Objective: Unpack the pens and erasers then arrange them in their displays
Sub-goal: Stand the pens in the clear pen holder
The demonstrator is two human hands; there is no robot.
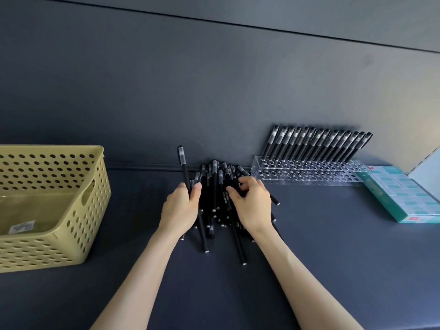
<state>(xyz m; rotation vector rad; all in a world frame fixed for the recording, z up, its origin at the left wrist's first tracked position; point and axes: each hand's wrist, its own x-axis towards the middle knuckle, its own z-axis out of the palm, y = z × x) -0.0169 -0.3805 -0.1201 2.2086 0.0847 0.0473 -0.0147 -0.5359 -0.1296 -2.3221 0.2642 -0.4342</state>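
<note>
The left grip clasps one upright black pen at the pile of black pens mid-counter; the right grip curls round pens in that pile. From the pile, the acrylic pen rack, back row filled, stands at 2 o'clock, the eraser box at 3, and the yellow basket at 9.

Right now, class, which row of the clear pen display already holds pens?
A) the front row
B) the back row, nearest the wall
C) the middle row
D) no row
B: the standing pens sit only in the back row of the clear display; the nearer holes are empty.
</note>
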